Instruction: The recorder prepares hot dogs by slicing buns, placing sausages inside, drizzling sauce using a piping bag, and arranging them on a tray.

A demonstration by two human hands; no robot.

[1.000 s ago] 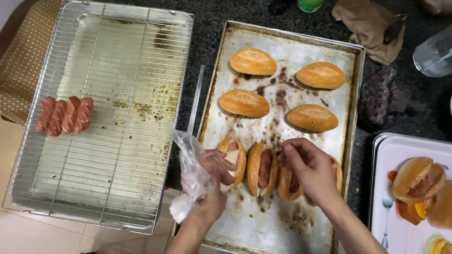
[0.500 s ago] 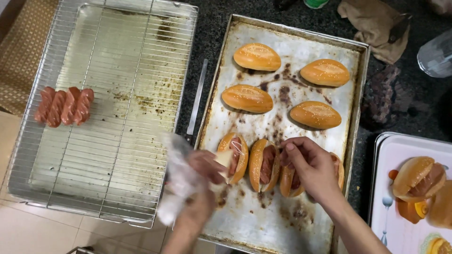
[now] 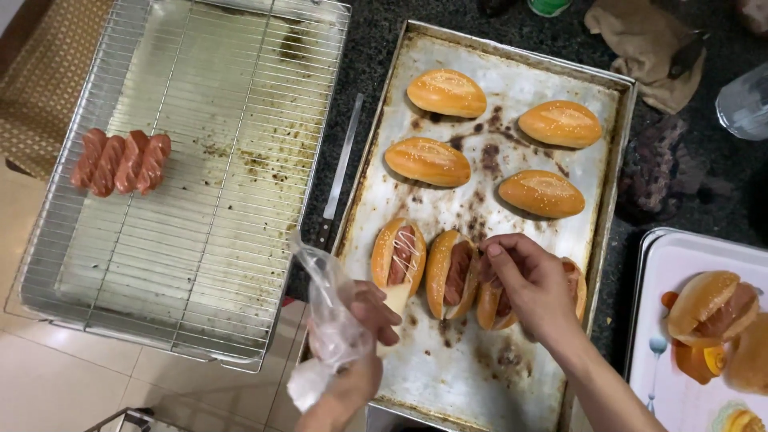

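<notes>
My left hand [image 3: 364,352] grips a clear plastic piping bag [image 3: 328,320] whose tip points at a split bun with a sausage [image 3: 398,256], which carries white zigzag lines of sauce. My right hand [image 3: 528,284] rests its fingers on a third filled bun [image 3: 494,304], holding it apart. Between them lies a second sausage bun [image 3: 450,272] without sauce. All sit on a stained metal baking tray [image 3: 448,376]. Several closed golden buns, such as one at the top [image 3: 446,92], lie further up the tray.
A wire rack [image 3: 200,200] over a pan at the left carries several scored sausages [image 3: 120,162]. A knife [image 3: 340,172] lies between rack and tray. A white tray [image 3: 680,264] at the right holds filled buns [image 3: 708,304]. A brown cloth [image 3: 648,48] and a clear container [image 3: 744,100] lie behind.
My left hand with the piping bag moved down and back from the first bun, which now shows white sauce lines. My right hand stays on the third bun.
</notes>
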